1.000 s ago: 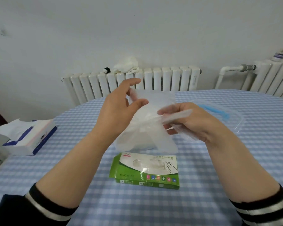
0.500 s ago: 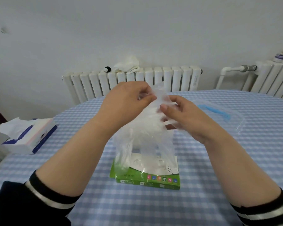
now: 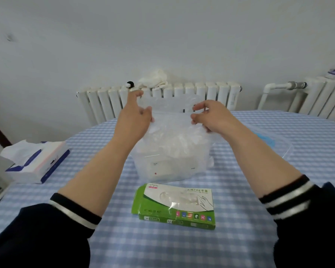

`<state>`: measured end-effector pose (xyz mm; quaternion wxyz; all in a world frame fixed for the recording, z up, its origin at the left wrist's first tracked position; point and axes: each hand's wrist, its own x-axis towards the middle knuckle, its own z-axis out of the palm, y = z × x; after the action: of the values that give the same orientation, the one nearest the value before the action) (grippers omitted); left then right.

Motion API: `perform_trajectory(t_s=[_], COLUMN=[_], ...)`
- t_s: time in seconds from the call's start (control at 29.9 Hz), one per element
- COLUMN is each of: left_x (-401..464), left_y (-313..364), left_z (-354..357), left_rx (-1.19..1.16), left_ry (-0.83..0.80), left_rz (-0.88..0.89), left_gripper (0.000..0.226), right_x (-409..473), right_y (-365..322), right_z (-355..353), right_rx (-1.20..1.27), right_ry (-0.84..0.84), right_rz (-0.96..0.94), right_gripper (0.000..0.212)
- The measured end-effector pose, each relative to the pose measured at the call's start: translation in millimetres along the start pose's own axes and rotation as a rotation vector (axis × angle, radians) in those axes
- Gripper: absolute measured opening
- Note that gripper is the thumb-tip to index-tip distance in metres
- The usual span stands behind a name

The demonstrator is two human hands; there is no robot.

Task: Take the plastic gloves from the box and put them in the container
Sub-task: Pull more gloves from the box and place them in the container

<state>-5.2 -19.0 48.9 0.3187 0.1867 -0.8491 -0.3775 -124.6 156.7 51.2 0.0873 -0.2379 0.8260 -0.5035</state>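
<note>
My left hand (image 3: 135,118) is up in front of me, thumb and fingers pinched on the left edge of a clear plastic glove (image 3: 172,115), the index finger crooked upward above the rest. My right hand (image 3: 209,115) pinches the same glove at its right edge, fingertips curled in toward the thumb, so the film is stretched flat between the two hands. Directly under both hands sits the container (image 3: 172,161), a clear tub already holding a loose heap of crumpled gloves; the held glove hangs over its open top, and I cannot tell whether the lower edge touches the heap. Nearer to me than the container, below my wrists, the green box (image 3: 175,206) lies flat on the checked table (image 3: 240,238), a bit of film poking from its slot. Right of my right forearm lies a clear lid (image 3: 275,140) with a blue strip. Well off to the left of my left arm is a tissue pack (image 3: 37,161). Beyond the hands, a radiator (image 3: 211,97) lines the wall, a white cloth (image 3: 155,80) draped on top
</note>
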Motion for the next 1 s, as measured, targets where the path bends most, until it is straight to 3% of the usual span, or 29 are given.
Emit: perform_trajectory(t_s=[0.1,0.17,0.23,0.27,0.33,0.43,0.53,0.63,0.77,0.94,1.0], left_x=[0.6,0.0,0.6,0.4,0.5,-2.2,-6.7,-4.9,13.9,24.0,24.4], left_y=[-17.8,-25.4,-28.7,-29.4,-26.7,-30.0,-29.9,-20.2,-19.9,-31.1,-37.5], left_z=[7.4,10.5,13.5,14.7,17.7,19.0,16.2,17.1,26.3,40.7,45.0], left_rx=[0.182,0.286,0.362,0.401,0.508,0.778,0.972,1.048,1.038,1.168,1.144], left_ry=[-0.004,0.000,0.000,-0.013,-0.057,-0.054,0.058,-0.273,-0.774,-0.954,-0.998], left_rz=[-0.053,-0.091,-0.074,-0.063,-0.029,0.109,0.413,0.311,0.106,0.099,0.002], left_gripper=[0.053,0.060,0.065,0.065,0.065,0.064,0.049,0.034,0.051,0.056,0.049], right_x=[21.4,23.1,15.0,10.5,1.6,1.6,9.8,18.7,33.3,38.7,41.3], right_y=[1.7,1.8,-5.4,-10.4,-21.2,-24.8,-17.4,-10.9,0.9,7.8,11.2], right_z=[6.1,10.1,18.0,24.2,33.2,44.7,48.8,53.0,65.9,67.2,69.3], right_rx=[-0.478,-0.842,-0.921,-0.862,-0.706,-0.724,-0.817,-0.878,-0.814,-1.019,-1.074], right_ry=[0.039,0.212,0.395,0.379,0.117,-0.378,-0.503,-0.571,-0.639,-0.733,-0.764], right_rz=[-0.054,-0.137,-0.293,-0.350,-0.319,-0.106,-0.061,-0.026,0.161,0.148,0.129], right_gripper=[0.040,0.044,0.039,0.037,0.041,0.069,0.071,0.065,0.059,0.056,0.057])
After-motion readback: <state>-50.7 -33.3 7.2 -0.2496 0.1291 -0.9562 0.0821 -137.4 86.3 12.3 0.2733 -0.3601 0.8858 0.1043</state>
